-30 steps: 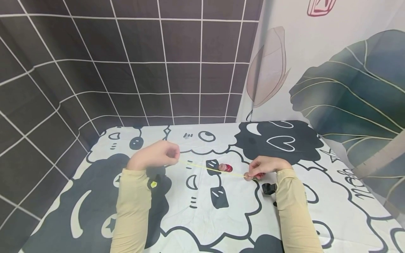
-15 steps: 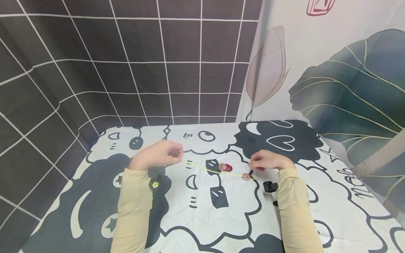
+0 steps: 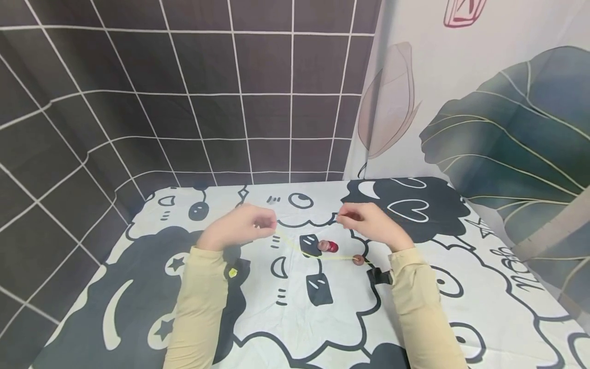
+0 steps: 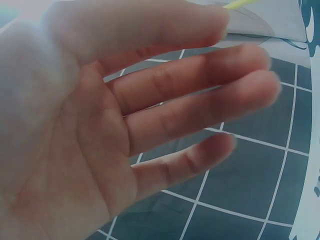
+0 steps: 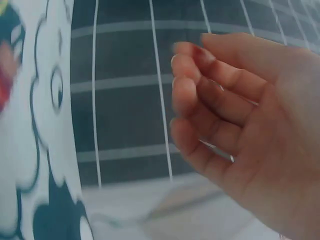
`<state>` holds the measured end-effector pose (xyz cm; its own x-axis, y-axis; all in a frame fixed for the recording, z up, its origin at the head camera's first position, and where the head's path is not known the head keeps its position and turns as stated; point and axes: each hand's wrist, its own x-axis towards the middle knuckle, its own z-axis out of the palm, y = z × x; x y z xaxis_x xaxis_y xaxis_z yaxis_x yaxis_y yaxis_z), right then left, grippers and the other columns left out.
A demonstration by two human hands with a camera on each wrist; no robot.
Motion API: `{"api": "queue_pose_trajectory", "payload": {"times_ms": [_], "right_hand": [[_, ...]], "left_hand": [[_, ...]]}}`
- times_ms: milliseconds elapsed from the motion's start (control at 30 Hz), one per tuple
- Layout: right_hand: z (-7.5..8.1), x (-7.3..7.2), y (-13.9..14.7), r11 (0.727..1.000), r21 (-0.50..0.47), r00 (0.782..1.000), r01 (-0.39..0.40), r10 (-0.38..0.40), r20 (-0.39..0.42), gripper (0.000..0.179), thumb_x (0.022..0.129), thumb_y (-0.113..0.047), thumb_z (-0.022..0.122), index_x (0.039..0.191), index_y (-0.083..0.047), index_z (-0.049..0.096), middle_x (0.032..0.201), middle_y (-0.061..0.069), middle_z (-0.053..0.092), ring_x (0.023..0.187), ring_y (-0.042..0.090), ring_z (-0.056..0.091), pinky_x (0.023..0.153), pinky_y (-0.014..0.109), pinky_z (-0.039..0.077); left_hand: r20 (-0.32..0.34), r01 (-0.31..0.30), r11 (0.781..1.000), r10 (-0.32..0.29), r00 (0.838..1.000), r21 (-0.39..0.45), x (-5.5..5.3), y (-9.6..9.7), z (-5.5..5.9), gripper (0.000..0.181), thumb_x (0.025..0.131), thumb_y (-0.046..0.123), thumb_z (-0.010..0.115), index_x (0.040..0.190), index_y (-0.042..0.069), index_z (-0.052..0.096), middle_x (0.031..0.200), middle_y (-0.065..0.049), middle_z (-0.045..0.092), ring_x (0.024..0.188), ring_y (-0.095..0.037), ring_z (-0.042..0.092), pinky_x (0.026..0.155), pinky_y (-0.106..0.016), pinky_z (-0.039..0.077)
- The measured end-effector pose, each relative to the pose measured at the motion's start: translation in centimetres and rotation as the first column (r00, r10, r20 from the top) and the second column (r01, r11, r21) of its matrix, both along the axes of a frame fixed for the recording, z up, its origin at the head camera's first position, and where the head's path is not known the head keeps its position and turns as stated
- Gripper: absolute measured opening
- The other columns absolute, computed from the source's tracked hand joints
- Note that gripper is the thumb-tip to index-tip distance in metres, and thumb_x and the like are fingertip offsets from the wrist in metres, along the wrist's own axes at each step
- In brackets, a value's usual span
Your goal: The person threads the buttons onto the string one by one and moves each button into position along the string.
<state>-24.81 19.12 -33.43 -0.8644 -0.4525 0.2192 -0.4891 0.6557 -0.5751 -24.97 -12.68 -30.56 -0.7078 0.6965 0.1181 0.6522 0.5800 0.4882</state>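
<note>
My left hand [image 3: 241, 225] pinches one end of a thin yellow string [image 3: 295, 247] between thumb and index finger; the other fingers stand apart in the left wrist view, where a bit of the string [image 4: 242, 4] shows at the fingertip. From there the string slants down to the cloth and runs to a small brownish round bead [image 3: 358, 260] lying at its far end. My right hand [image 3: 371, 223] is raised above and beyond that bead, fingers loosely bent and nothing between them. Between the hands lie a pinkish bead [image 3: 324, 246] and a red bead [image 3: 333, 246], side by side.
A black-and-white cartoon-print cloth [image 3: 258, 318] covers the table. Behind it hang a dark grid-patterned curtain [image 3: 267, 113] and a pale curtain with leaf prints [image 3: 507, 133]. A black wrist camera [image 3: 380, 277] sits under the right wrist.
My right hand has let go of the brownish bead and moved up and left, toward the left hand. The left hand has drifted slightly right, and the string now sags.
</note>
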Motion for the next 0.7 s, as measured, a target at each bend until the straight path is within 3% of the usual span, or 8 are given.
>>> {"api": "queue_pose_trajectory", "payload": {"times_ms": [133, 200, 333, 433, 567, 700], "right_hand": [[-0.1, 0.6, -3.2, 0.994, -0.088, 0.996, -0.064, 0.058, -0.069, 0.008, 0.093, -0.015, 0.063, 0.098, -0.013, 0.068, 0.091, 0.0, 0.069, 0.084, 0.011, 0.062, 0.078, 0.026, 0.05], [-0.4, 0.9, -4.7, 0.985, -0.144, 0.995, -0.099, 0.096, -0.03, 0.013, 0.094, -0.019, 0.062, 0.106, -0.014, 0.067, 0.101, 0.001, 0.07, 0.091, 0.014, 0.064, 0.076, 0.029, 0.054], [-1.3, 1.3, -6.9, 0.965, -0.182, 0.978, -0.188, 0.2, 0.051, 0.028, 0.098, -0.024, 0.056, 0.124, -0.013, 0.06, 0.117, 0.005, 0.069, 0.105, 0.02, 0.064, 0.084, 0.034, 0.054], [-1.7, 1.4, -7.6, 0.959, -0.179, 0.969, -0.218, 0.235, 0.079, 0.031, 0.098, -0.024, 0.055, 0.128, -0.014, 0.057, 0.117, 0.006, 0.069, 0.11, 0.021, 0.064, 0.092, 0.037, 0.049], [-1.6, 1.6, -7.7, 0.967, -0.184, 0.973, -0.175, 0.199, 0.119, 0.031, 0.096, -0.026, 0.059, 0.126, -0.018, 0.058, 0.108, 0.002, 0.072, 0.107, 0.019, 0.065, 0.089, 0.039, 0.048], [-1.4, 1.5, -7.5, 0.975, -0.168, 0.981, -0.147, 0.165, 0.103, 0.027, 0.095, -0.025, 0.061, 0.12, -0.015, 0.061, 0.098, -0.001, 0.072, 0.102, 0.018, 0.064, 0.084, 0.034, 0.047]], "left_hand": [[-0.033, 0.014, 1.0, -0.013, 0.999, 0.022, -0.1, 0.5, -0.2, 0.009, 0.088, 0.01, 0.061, 0.082, 0.017, 0.062, 0.078, 0.007, 0.064, 0.08, -0.01, 0.06, 0.079, -0.033, 0.05], [-0.038, 0.024, 0.999, -0.022, 0.999, 0.036, -0.1, 0.7, -0.2, 0.008, 0.087, 0.009, 0.061, 0.083, 0.016, 0.063, 0.079, 0.006, 0.066, 0.08, -0.01, 0.062, 0.081, -0.035, 0.052], [-0.066, 0.038, 0.998, -0.035, 0.997, 0.042, 0.1, 1.3, -0.4, 0.007, 0.087, 0.009, 0.062, 0.083, 0.015, 0.065, 0.079, 0.005, 0.068, 0.076, -0.008, 0.061, 0.077, -0.032, 0.052], [-0.102, 0.052, 0.998, -0.048, 0.994, 0.037, 0.0, 1.6, -0.6, 0.007, 0.088, 0.009, 0.063, 0.084, 0.014, 0.066, 0.079, 0.004, 0.069, 0.073, -0.008, 0.059, 0.073, -0.033, 0.052], [-0.141, 0.042, 0.999, -0.037, 0.989, 0.031, -0.1, 1.9, -0.8, 0.006, 0.089, 0.01, 0.063, 0.086, 0.013, 0.066, 0.081, 0.002, 0.07, 0.077, -0.011, 0.063, 0.076, -0.039, 0.054], [-0.169, 0.013, 1.0, -0.01, 0.985, 0.018, -0.2, 2.0, -0.8, 0.005, 0.089, 0.011, 0.064, 0.087, 0.014, 0.066, 0.082, 0.003, 0.07, 0.081, -0.013, 0.065, 0.078, -0.038, 0.054]]}}
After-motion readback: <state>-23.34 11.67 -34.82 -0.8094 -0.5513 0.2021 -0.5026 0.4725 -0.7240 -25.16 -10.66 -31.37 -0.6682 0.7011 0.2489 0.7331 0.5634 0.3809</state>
